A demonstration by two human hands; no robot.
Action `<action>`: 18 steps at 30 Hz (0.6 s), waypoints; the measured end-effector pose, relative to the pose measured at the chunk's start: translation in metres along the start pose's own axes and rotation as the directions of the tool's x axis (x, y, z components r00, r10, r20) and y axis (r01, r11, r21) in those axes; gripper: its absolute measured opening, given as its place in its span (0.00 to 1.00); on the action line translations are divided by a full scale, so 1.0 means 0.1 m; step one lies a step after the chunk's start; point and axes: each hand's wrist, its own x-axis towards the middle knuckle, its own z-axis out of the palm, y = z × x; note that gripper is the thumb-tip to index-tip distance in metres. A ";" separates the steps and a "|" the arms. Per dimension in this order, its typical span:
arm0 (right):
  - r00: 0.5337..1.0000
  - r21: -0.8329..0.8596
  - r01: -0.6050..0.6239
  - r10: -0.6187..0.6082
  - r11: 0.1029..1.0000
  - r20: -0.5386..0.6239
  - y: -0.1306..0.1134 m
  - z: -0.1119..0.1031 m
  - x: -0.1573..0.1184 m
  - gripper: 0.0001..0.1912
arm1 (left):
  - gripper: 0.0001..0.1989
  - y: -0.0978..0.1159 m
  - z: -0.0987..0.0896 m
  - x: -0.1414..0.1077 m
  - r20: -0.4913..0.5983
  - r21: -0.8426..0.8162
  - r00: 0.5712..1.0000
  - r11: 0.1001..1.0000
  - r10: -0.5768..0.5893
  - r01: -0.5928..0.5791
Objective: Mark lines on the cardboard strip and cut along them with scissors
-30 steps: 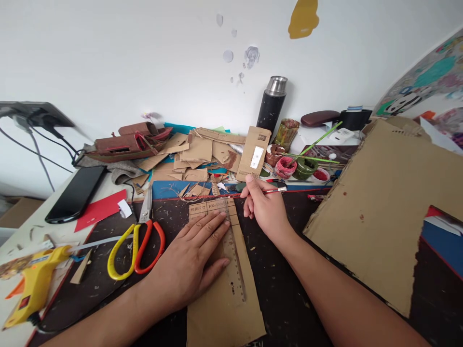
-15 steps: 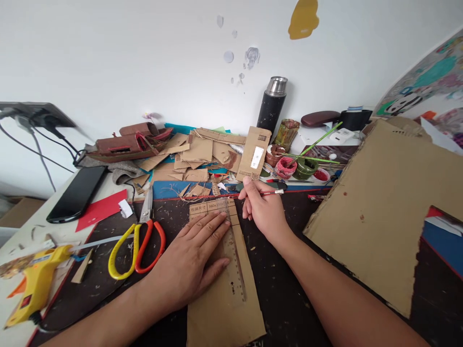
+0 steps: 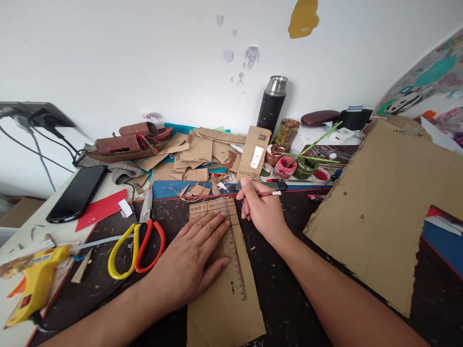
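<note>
The left hand point(image 3: 200, 248) lies flat, grip apart, probably to steady ruler point(image 3: 236, 274) on card point(image 3: 213, 323); at one o'clock, the right hand point(image 3: 266, 214) pinches pencil point(image 3: 266, 193).

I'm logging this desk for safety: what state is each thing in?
Scissors: lying flat, blades look closed
Phone: face up, screen dark
Thermos: upright, cap on
Pink paint jar: open
Green paint jar: open
Glasses case: shut
Glue gun: on its side; heat cannot be told
Ruler: flat, under left hand
Slim red tool: in right hand
</note>
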 end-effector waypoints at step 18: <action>0.999 -0.056 0.036 -0.035 0.998 0.013 0.02 0.01 -0.03 0.37 | 0.32 0.00 0.01 0.00 -0.004 -0.004 1.000 1.000 -0.009 0.009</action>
